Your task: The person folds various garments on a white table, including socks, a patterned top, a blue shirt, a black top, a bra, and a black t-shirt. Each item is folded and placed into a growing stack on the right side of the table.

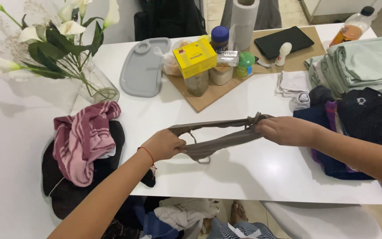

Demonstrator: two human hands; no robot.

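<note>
left hand [164, 145] pinches one end of a thin grey-brown garment [217, 135], fingers closed around it; right hand [284, 130] grips the other end, bunched in a closed fist. garment hangs stretched between the two, just above the white table [253, 172], sagging slightly in the middle (a small loop dangles under it). judgement: to handle it well, keep even tension, straighten the twisted end at the right hand, and lay it flat on the bare patch below. pink striped cloth [84, 139] lies left, folded pile [364, 62] right.
</note>
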